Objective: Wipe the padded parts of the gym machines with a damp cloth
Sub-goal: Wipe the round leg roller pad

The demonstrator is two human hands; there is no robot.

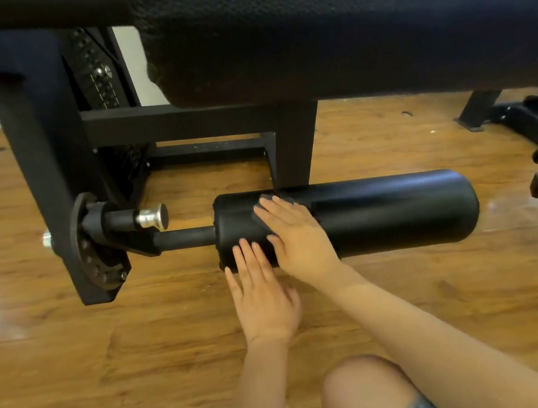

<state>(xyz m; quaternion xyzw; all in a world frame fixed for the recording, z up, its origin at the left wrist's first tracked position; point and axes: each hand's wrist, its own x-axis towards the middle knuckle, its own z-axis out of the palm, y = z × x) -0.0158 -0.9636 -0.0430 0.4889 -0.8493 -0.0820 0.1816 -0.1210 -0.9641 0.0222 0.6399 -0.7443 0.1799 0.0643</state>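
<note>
Two bare forearms reach forward from the bottom of the view toward a black roller pad (383, 212) that lies level, just above the wooden floor (76, 369). The right hand (295, 231) lies flat on the left part of the roller, fingers straight and spread, pointing up and to the left; under its fingers a dark grey cloth (262, 216) is pressed against the padding, showing only as a small patch beside and beyond the fingertips. The left hand (261, 291) is just beside it, lower and to the left, fingers straight and close together; its fingertips touch the roller's lower left end, and it holds nothing. The two hands nearly meet at the roller's near edge. A bare knee (363, 391) shows at the bottom, between the forearms.

The roller sits on a black bar (186, 238) that runs left to the machine frame (49, 172), where a silver-tipped pin (152, 216) sticks out above the bar. Above hangs a large black seat pad (356, 25), filling the top of the view. At far right another black frame (532, 121) stands on the floor
</note>
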